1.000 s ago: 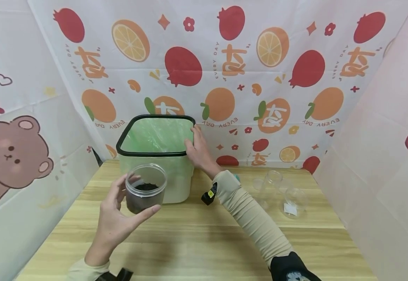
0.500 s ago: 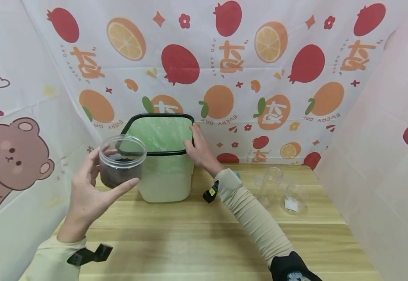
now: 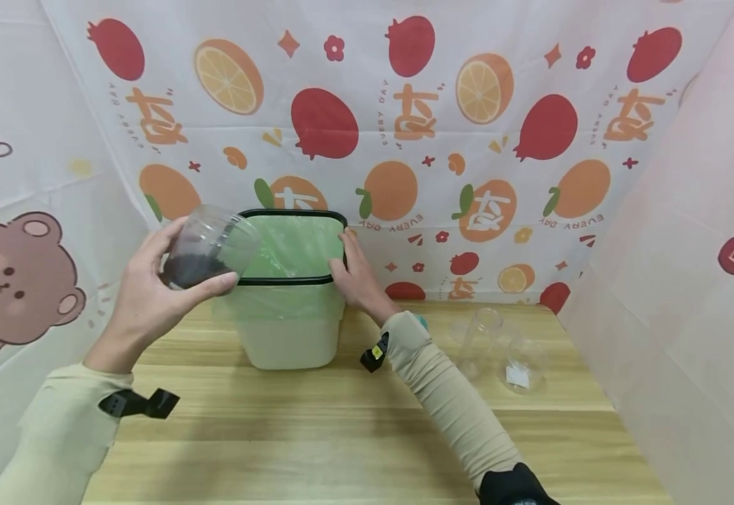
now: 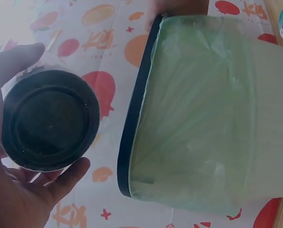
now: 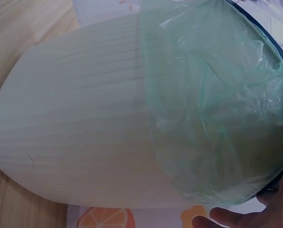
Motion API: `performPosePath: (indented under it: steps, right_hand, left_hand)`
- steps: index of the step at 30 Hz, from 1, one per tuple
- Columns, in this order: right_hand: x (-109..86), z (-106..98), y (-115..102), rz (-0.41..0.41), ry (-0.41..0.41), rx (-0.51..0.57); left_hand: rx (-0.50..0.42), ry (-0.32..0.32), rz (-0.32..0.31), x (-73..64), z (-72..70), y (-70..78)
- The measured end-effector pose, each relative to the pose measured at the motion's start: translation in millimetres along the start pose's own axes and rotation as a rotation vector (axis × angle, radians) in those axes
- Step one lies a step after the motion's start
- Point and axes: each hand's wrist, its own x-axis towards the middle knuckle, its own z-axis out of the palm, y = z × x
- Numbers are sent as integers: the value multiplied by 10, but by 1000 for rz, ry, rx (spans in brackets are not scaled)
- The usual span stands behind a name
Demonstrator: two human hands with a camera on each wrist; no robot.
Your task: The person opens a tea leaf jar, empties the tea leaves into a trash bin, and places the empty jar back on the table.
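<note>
My left hand (image 3: 149,287) grips a clear plastic jar (image 3: 205,249) with dark, soil-like matter in its lower part. The jar leans with its mouth toward the trash can (image 3: 291,344), overlapping the left end of its black rim in the head view. From the left wrist, the dark round bottom of the jar (image 4: 51,121) faces the camera, fingers around its side. A green plastic bag (image 3: 291,245) lines the pale can and folds down outside it. My right hand (image 3: 361,277) holds the can's rim at its right side.
On the right of the wooden table (image 3: 354,449) stand a tall clear cylinder (image 3: 482,337) and a clear round container (image 3: 523,365) with a white label. A small teal item (image 3: 421,321) shows behind the right sleeve. Fruit-printed cloth (image 3: 323,123) hangs close behind the can.
The left hand has moved left and up with the jar, then tipped it from upright toward the trash can. The right hand stays on the rim.
</note>
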Motion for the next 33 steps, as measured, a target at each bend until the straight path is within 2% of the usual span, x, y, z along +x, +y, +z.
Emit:
performPosePath:
  steps: [5,13,24,33]
  right_hand:
    - [11,6,6,-8,1,-11]
    - [-2,4,23,-16,-5,-23]
    - [-13,6,25,-18,-3,-18]
    - [-23,2,18,-18,3,-22]
  left_hand:
    - [11,-6,-15,140,-5,-13]
    - [-15,-47,-100,251,28,-57]
    - [30,-87,-106,407,0,-151]
    - [70,-124,-135,440,10,-154]
